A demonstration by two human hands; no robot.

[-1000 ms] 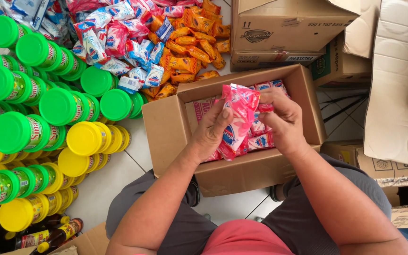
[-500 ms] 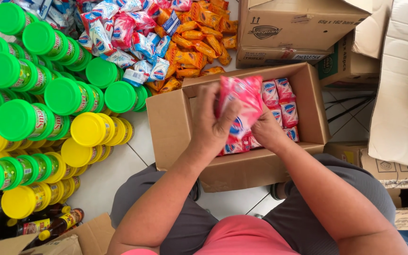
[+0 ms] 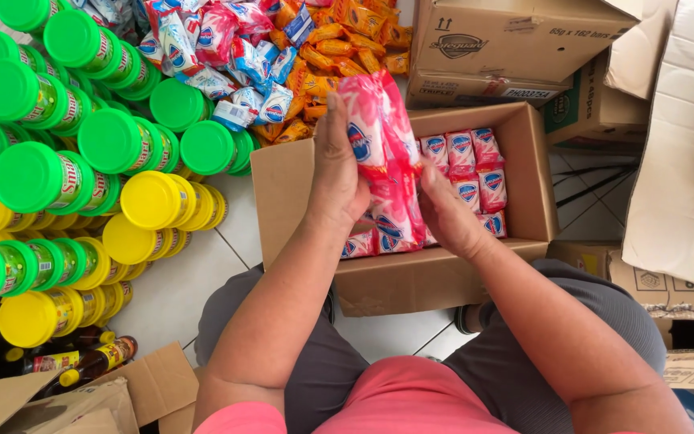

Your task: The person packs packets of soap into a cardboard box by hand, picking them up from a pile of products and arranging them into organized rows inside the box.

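- At the centre of the frame, the left hand (image 3: 339,181) and right hand (image 3: 443,213) together grasp a stack of pink soap packets (image 3: 383,161).
- The stack is held over an open cardboard box (image 3: 411,277) on the floor.
- More pink packets (image 3: 471,173) lie inside the box, at right.
- Green-capped and yellow-capped bottles (image 3: 82,177) fill the left of the frame.

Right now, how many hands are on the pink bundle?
2. Left hand grips the pink bundle from its left side; right hand holds its lower right, above the open box.
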